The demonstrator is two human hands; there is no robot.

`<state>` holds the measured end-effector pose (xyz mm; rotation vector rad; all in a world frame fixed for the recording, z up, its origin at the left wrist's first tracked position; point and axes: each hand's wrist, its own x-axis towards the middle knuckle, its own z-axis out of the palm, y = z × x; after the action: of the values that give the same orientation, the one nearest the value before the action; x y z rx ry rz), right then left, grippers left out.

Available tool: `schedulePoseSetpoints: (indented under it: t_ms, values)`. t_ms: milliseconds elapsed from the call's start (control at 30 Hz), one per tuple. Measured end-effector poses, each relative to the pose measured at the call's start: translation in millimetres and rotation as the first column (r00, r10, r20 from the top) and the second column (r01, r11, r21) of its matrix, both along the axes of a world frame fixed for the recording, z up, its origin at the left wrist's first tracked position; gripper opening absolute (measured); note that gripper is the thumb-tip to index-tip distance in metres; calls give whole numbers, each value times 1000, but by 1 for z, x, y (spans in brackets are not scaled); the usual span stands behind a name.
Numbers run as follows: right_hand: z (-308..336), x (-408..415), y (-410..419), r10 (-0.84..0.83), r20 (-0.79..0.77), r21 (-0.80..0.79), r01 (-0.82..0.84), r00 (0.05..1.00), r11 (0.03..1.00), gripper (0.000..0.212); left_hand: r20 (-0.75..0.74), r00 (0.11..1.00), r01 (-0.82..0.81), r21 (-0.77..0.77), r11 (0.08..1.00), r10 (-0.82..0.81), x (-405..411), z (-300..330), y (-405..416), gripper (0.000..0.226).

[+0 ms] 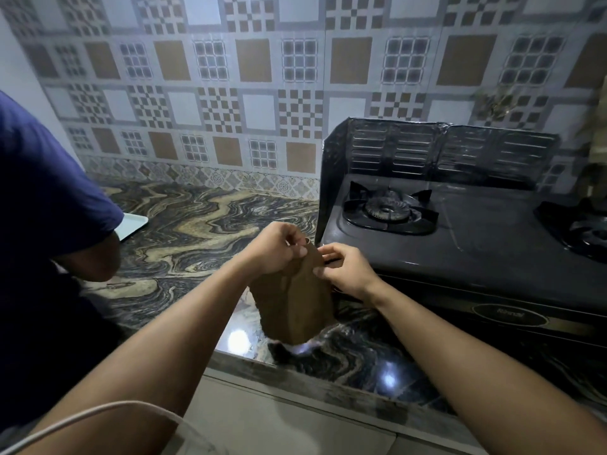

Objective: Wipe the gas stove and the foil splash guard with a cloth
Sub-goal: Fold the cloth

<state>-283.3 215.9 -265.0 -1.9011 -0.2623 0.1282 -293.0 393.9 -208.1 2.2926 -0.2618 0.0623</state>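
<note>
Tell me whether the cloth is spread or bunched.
Spread. The cloth hangs flat, pinched along its top edge by the left hand and right hand, above the counter.

marbled countertop [197, 221] carries gas stove [492, 244], white tray [133, 224] at left.

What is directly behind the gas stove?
The foil splash guard stands behind the gas stove, with patterned wall tiles above it. The wall directly behind the guard is covered.
</note>
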Motion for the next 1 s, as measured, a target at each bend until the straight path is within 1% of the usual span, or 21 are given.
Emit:
schedulePoseSetpoints:
  t_ms: [33,100,167,233,300,333,400,433,467,500,567,633,667,733,800,833,933,1000]
  values:
    - [0,0,4,-77,64,-32,79,995,996,29,2,999,-42,-27,999,42,2,1,2,22]
    - [0,-1,11,-176,135,-31,182,975,983,34,-23,994,-113,-116,987,111,3,4,5,24]
    - [-1,-3,15,-175,163,-26,181,971,983,38,-67,989,-142,-216,966,131,3,6,7,24]
    - [3,-4,18,-86,115,-10,87,990,996,38,-100,989,-131,-249,960,109,2,9,10,24]
    - [9,-3,18,68,-35,95,-64,997,993,37,-102,991,-111,-237,965,89,0,12,13,23]
    - [13,-3,18,147,-106,147,-131,983,980,35,-86,992,-110,-216,970,93,0,14,15,23]
    - [18,-2,13,306,-230,281,-238,924,930,34,-31,992,-123,-167,978,120,-1,16,17,23]
    - [19,-1,11,392,-283,377,-275,875,885,37,-8,991,-132,-160,978,132,-1,17,19,21]
    - [19,-1,10,459,-316,461,-289,830,839,41,1,990,-139,-174,975,141,-2,18,20,19]
    - [19,0,11,475,-326,499,-278,817,821,43,0,990,-140,-201,970,143,-2,20,21,17]
    - [19,4,14,383,-294,444,-230,876,866,37,10,992,-120,-232,965,126,-3,21,21,17]
    - [19,5,17,313,-209,393,-213,927,894,29,34,993,-102,-235,967,113,-4,21,19,18]
    - [19,6,18,310,-179,395,-221,934,892,27,42,992,-101,-244,964,115,-4,21,17,17]
    - [19,5,19,307,-147,395,-229,940,890,33,58,991,-97,-277,956,118,-4,20,15,17]
    - [17,5,22,258,-129,357,-198,957,913,37,84,988,-96,-294,951,126,-4,19,12,20]
    - [16,5,24,237,-119,348,-183,964,920,36,96,986,-101,-299,949,135,-4,18,11,20]
    - [16,4,27,200,-150,372,-132,968,919,33,100,983,-116,-324,939,156,-5,19,8,15]
    - [21,1,23,225,-191,373,-141,956,917,34,99,983,-115,-321,940,154,-5,19,9,15]
